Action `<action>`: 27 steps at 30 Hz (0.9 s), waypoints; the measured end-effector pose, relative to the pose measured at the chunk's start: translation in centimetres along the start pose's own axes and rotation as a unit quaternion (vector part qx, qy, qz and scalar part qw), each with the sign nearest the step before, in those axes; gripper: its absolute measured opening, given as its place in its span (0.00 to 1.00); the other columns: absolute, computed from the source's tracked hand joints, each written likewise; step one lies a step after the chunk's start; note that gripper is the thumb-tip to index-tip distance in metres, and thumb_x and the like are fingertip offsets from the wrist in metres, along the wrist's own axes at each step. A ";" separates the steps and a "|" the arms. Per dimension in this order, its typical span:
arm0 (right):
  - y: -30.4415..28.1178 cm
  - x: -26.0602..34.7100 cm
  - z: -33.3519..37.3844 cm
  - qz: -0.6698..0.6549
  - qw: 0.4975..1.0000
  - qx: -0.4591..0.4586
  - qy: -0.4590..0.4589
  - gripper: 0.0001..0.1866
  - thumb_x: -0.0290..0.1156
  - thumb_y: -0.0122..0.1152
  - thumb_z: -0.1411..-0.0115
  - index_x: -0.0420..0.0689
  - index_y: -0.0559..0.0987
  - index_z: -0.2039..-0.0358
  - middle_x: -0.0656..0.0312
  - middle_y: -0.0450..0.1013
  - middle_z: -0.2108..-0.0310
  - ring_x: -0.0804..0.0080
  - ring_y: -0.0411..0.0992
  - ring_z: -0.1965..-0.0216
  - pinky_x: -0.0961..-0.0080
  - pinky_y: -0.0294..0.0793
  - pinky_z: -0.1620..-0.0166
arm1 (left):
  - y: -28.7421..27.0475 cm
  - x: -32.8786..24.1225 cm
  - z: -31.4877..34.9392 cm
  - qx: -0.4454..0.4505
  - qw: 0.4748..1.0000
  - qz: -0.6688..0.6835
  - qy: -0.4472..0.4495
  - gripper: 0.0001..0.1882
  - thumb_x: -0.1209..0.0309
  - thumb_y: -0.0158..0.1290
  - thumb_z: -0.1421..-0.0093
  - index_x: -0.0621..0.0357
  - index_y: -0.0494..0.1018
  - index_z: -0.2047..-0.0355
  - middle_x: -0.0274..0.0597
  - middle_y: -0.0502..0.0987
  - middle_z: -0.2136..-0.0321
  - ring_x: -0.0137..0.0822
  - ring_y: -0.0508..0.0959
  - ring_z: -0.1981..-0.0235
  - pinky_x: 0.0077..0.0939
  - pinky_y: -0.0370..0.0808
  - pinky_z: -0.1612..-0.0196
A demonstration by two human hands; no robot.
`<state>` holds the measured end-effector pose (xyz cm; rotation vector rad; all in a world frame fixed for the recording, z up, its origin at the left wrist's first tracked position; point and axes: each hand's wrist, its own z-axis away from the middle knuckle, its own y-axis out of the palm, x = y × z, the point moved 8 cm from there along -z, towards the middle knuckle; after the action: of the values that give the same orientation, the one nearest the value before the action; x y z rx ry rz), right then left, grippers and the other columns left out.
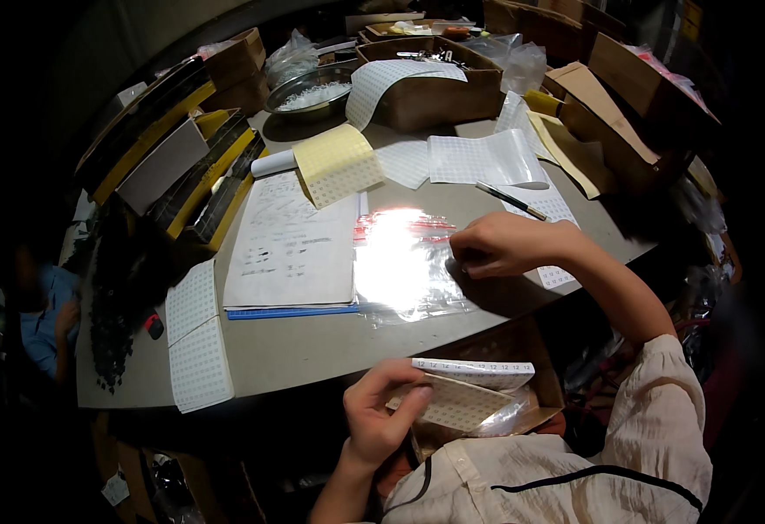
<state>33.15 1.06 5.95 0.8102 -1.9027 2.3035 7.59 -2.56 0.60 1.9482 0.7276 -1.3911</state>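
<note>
Clear zip bag (404, 266) lies flat on the worktop (312, 345), glare across its middle; your right hand (500, 246) rests at its right edge, fingers curled and pressed together on the plastic. Near side of the bag, your left hand (382, 419) pinches a sticker sheet (461, 402) by thumb and forefinger. No sticker visibly on the bag yet, so labelling looks barely begun. Left of the bag: printed paper (291, 240); beyond it, more dotted sheets (478, 159).

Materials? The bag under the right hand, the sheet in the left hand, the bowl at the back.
Bag: clear glossy plastic film, judging by the strong glare and wrinkles. Sheet in the left hand: looks like paper sticker backing, matte, with rows of small dots. Bowl: likely metal, with a shiny grey rim. The right hand rests on the bag's edge.
</note>
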 end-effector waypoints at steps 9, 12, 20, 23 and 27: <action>-1.6 -2.9 2.9 0.046 0.985 -0.045 0.162 0.25 0.51 0.71 0.38 0.37 0.79 0.63 0.46 0.78 0.70 0.46 0.78 0.65 0.59 0.75 0.62 | -0.7 -0.1 0.8 -0.079 0.991 -0.104 0.032 0.09 0.87 0.62 0.46 0.68 0.80 0.63 0.47 0.84 0.63 0.36 0.84 0.61 0.26 0.80 0.55; -1.0 0.7 5.5 -0.093 0.986 -0.115 0.076 0.20 0.45 0.70 0.36 0.38 0.81 0.61 0.51 0.78 0.68 0.57 0.79 0.66 0.64 0.76 0.63 | -0.4 -0.7 0.9 -0.067 0.982 -0.166 0.068 0.08 0.87 0.61 0.44 0.68 0.78 0.63 0.47 0.83 0.61 0.34 0.83 0.58 0.26 0.79 0.52; 1.4 7.1 9.2 -0.166 0.985 -0.038 -0.014 0.16 0.37 0.67 0.33 0.41 0.80 0.51 0.55 0.76 0.58 0.60 0.77 0.55 0.67 0.77 0.52 | 1.2 -1.9 0.9 -0.051 0.969 -0.212 0.119 0.07 0.88 0.61 0.43 0.68 0.78 0.65 0.51 0.83 0.58 0.36 0.82 0.57 0.28 0.78 0.50; 1.3 7.3 10.0 -0.156 0.985 -0.066 -0.019 0.17 0.34 0.66 0.34 0.40 0.78 0.48 0.53 0.76 0.55 0.58 0.76 0.52 0.65 0.76 0.49 | 0.8 -1.2 1.4 -0.081 0.976 -0.183 0.090 0.07 0.88 0.60 0.44 0.67 0.78 0.66 0.52 0.83 0.59 0.38 0.83 0.58 0.28 0.78 0.51; 1.3 6.7 11.2 -0.144 0.984 -0.104 -0.017 0.18 0.31 0.66 0.35 0.39 0.77 0.47 0.53 0.76 0.53 0.55 0.76 0.51 0.64 0.75 0.47 | 1.4 -2.3 1.5 -0.064 0.961 -0.229 0.138 0.10 0.90 0.59 0.48 0.67 0.77 0.66 0.54 0.84 0.60 0.42 0.84 0.58 0.30 0.80 0.51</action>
<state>30.99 -11.58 8.72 1.0265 -1.8561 1.8998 7.04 -4.79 2.66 1.9678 1.4389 -1.2924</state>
